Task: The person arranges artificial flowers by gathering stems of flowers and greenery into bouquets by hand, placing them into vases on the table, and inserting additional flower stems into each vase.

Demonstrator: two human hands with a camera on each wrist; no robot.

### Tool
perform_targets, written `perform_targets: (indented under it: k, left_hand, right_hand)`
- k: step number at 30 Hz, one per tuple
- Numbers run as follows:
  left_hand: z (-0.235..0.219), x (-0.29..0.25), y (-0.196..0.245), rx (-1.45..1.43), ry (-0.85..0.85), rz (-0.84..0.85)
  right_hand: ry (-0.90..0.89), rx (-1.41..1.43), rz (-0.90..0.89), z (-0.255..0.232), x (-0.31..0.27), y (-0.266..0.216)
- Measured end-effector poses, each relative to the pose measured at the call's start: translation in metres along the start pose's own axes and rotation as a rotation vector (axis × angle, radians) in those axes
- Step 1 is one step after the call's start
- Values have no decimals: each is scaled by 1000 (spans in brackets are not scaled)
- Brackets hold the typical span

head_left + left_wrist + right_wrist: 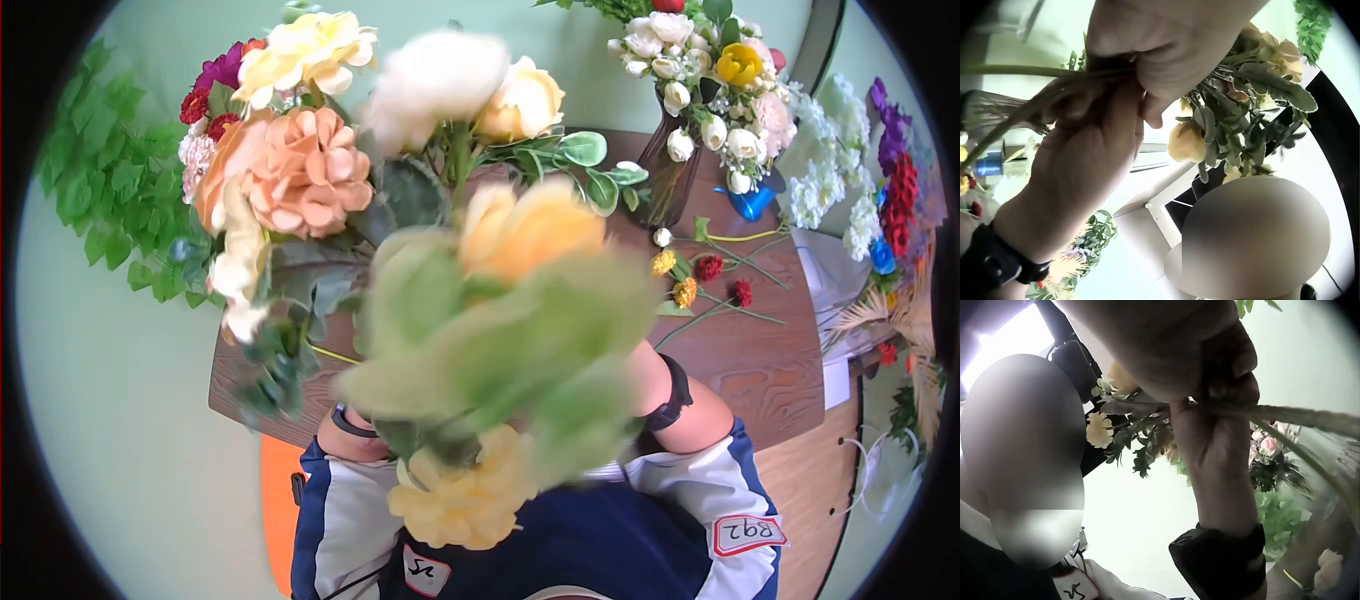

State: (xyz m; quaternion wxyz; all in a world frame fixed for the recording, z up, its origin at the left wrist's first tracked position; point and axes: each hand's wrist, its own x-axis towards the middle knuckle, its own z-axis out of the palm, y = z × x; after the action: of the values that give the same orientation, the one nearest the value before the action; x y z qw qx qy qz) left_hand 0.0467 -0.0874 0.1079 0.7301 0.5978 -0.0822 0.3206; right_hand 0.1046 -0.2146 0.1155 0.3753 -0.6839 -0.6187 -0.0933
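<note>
A bouquet of flowers on long stems fills the middle of the head view and hides both hands there. It shows a blurred orange-yellow rose [530, 230], broad green leaves [500, 340], a pale yellow flower [465, 490], a peach bloom [310, 175] and a white bloom [440, 85]. In the left wrist view my left hand [1175, 56] and right hand [1079, 162] meet around the stems [1041, 103], both gripping them. From the right wrist view, the fingers of my right hand [1179, 344] curl against the stems beside my left hand [1216, 444].
Behind, a glass vase [665, 170] holds white flowers beside a blue object [750, 200]. Small red and yellow flowers [708, 267] lie with cut stems on the wooden table [770, 375]. Green leaves [110, 190] hang at left; more flowers [897, 205] stand at right.
</note>
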Motion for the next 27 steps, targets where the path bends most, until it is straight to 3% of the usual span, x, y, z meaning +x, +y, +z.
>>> perform_targets:
  k: [2, 3, 4, 10, 11, 12, 14, 16, 18, 19, 20, 21, 22, 23, 24, 25, 26, 27]
  left_hand:
    - [-13, 2, -2, -46, -46, -23]
    - [-19, 3, -3, -70, -68, -35]
    - [-23, 3, -3, -92, -89, -46]
    - [-34, 2, -3, -231, -223, -119]
    - [-26, -6, 9, -104, 171, -310]
    - [-22, -5, 21, -103, 172, -315]
    - [-20, -5, 49, -211, 813, -472]
    - [-19, 1, 72, -262, 714, -255]
    - [-49, -1, 81, -101, 909, -40]
    - [-57, -4, 85, 18, 737, 60]
    - [-96, -9, 91, -8, 73, 115]
    - [-116, -13, 92, -120, 88, 73]
    - [-134, -17, 95, -232, 101, 30]
    - [-158, -23, 108, -206, -240, -140]
    - [-174, -32, 105, 246, 309, -42]
    - [-180, -33, 108, 250, 309, -41]
    - [-184, -32, 109, 244, 301, -42]
    - [-187, -31, 111, 240, 293, -41]
  right_hand:
    - [133, 28, -85, 8, -2, 0]
    - [4, -26, -67, 8, -3, 2]
    - [4, -25, -68, 12, -5, 5]
    - [143, 3, -132, 19, -5, 3]
    - [104, -20, -128, 16, -4, 1]
    - [63, -43, -123, 13, -4, 1]
    - [73, 18, -101, 5, -3, 3]
    - [151, -18, -57, 0, 1, 10]
    - [213, 17, -89, -2, 7, 24]
    - [180, -6, -38, -3, 9, 31]
    - [144, -31, 9, -3, 14, 38]
    - [138, -33, -4, 0, 23, 47]
    - [14, -30, 70, 5, 33, 59]
    - [-108, -27, 147, 13, 43, 71]
    - [-237, -7, 189, 22, 56, 84]
    - [-363, 14, 233, 35, 69, 98]
    - [-358, 16, 231, 52, 78, 115]
    - [-323, -5, 54, 73, 85, 133]
